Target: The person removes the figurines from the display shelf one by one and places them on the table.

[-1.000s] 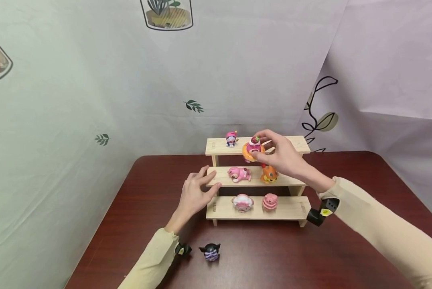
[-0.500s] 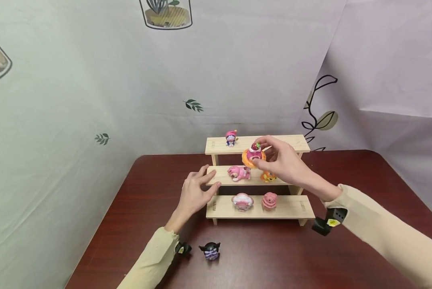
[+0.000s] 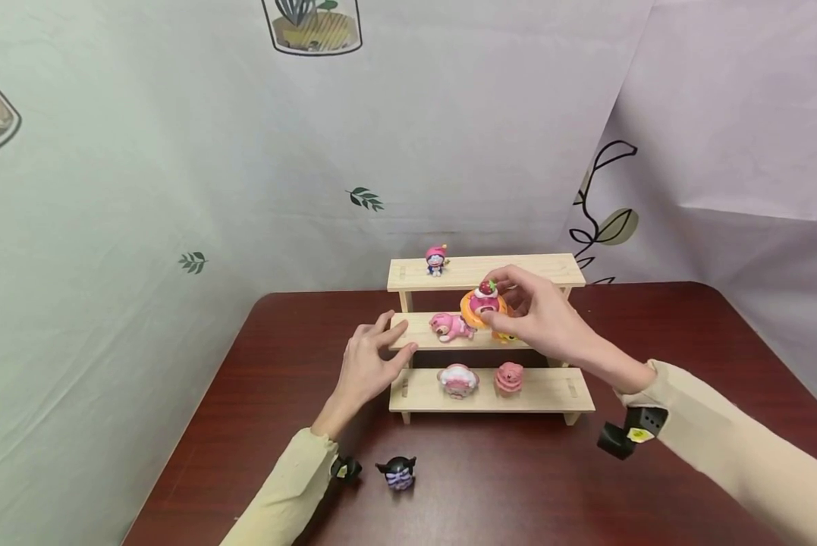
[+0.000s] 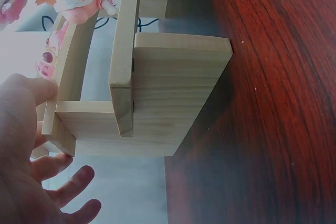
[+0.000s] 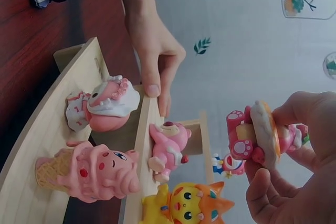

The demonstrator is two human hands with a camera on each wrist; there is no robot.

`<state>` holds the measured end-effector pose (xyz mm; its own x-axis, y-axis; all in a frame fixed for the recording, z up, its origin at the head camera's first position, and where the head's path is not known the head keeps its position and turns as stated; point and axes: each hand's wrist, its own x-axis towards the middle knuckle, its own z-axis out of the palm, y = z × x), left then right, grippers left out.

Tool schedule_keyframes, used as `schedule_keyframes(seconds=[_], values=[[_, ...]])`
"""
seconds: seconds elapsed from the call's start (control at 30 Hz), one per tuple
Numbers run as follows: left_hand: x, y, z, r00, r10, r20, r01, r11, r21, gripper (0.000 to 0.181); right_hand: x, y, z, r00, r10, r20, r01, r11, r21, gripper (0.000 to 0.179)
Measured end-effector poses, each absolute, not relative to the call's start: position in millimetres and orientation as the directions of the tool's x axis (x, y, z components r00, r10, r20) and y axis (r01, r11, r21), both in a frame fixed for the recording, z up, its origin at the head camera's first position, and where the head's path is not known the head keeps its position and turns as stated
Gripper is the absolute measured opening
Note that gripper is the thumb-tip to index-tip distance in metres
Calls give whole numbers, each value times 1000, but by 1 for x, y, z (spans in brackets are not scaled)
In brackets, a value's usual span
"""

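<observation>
My right hand [image 3: 545, 315] pinches a pink bear figurine [image 3: 484, 303] with an orange swim ring and a strawberry on its head. The figurine is in the air in front of the upper tiers, apart from the shelf in the right wrist view. My left hand [image 3: 367, 364] grips the left end of the middle tier of the wooden stepped shelf [image 3: 551, 394], thumb in front. A lying pink bear figurine [image 5: 170, 148] is on that tier. Beside it stands a yellow figurine with an orange hood [image 5: 186, 203], mostly hidden by my right hand in the head view.
A small figurine in a pink hat [image 3: 436, 261] stands on the top tier. The bottom tier bears a pink-and-white figurine [image 3: 459, 381] and a pink ice-cream-cone figurine [image 3: 509, 378]. On the dark red table [image 3: 490, 485] sits a black-and-purple figurine [image 3: 398, 474].
My right hand has lowered from the top tier toward the middle one, carrying the bear figurine, which now covers more of the yellow figurine. My left hand stays at the shelf's end.
</observation>
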<state>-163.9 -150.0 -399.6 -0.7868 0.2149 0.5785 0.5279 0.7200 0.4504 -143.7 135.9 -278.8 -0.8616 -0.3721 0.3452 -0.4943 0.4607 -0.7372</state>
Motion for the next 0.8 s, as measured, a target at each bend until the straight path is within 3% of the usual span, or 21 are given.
schedule_keyframes(seconds=[0.8], values=[[-164, -150, -400, -787, 213, 579, 527, 721, 451, 43, -124, 131, -282, -847, -374, 378, -518, 420, -745, 33]])
